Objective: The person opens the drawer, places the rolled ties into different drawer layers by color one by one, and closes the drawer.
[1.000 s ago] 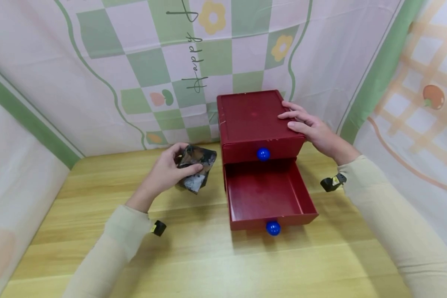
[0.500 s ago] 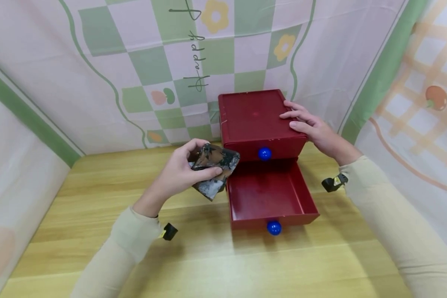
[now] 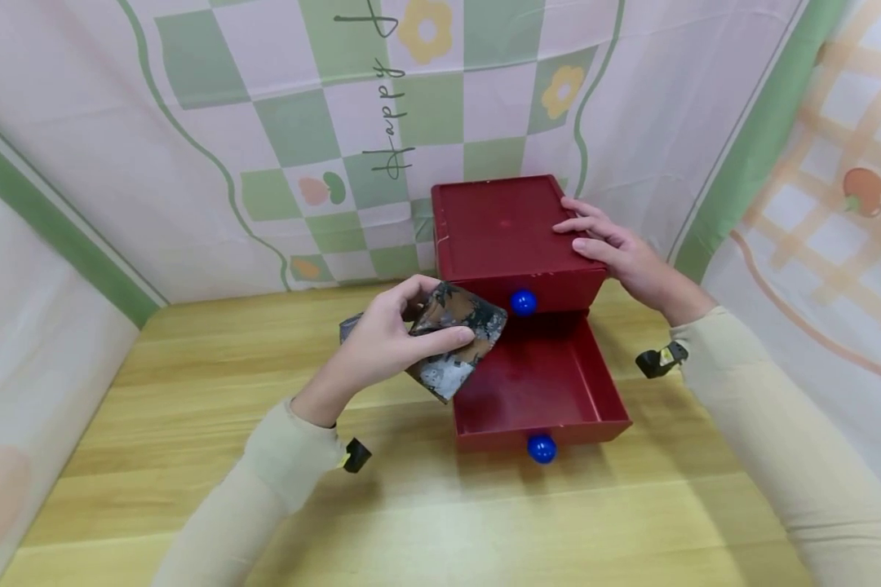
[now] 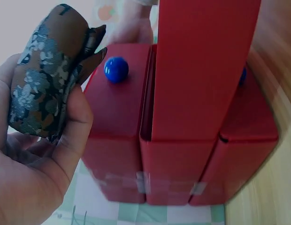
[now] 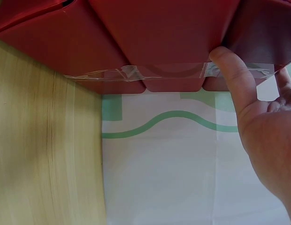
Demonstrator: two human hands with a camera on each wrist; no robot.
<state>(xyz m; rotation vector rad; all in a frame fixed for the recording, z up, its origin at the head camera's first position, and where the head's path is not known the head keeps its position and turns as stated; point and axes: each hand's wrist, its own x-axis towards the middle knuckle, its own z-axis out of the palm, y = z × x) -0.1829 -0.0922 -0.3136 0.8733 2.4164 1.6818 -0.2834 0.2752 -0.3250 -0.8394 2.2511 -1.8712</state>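
1. Since the earlier head frames, the left hand [image 3: 389, 338] and its camouflage-patterned pouch [image 3: 458, 336] have travelled toward 3 o'clock, from bare tabletop to the edge of the middle drawer [image 3: 532, 387]; the right hand [image 3: 624, 257] has stayed put.
2. Printed cloth [image 3: 294, 49] hangs around the table at 9, 12 and 3 o'clock, with green checks, yellow flowers and "Happy" lettering set sideways.
3. Pale wood-grain boards form the table [image 3: 191, 481], running toward 6 o'clock.
4. Dark red and three tiers high, the drawer unit [image 3: 499, 228] stands slightly toward 1 o'clock of the head view's centre, its middle drawer pulled out toward 6 o'clock.
5. Loosely spread, the right hand's fingers rest on the unit's top edge at 3 o'clock, grasping nothing.
6. Left thumb and curled fingers grip the pouch firmly from both sides.
7. Tilted, the pouch overlaps the drawer's 9 o'clock rim in the head view; contact cannot be told. In the left wrist view its long axis runs from 1 to 7 o'clock, flaps pointing toward 2.
8. Round blue knobs [image 3: 524, 302] mark the drawer fronts.
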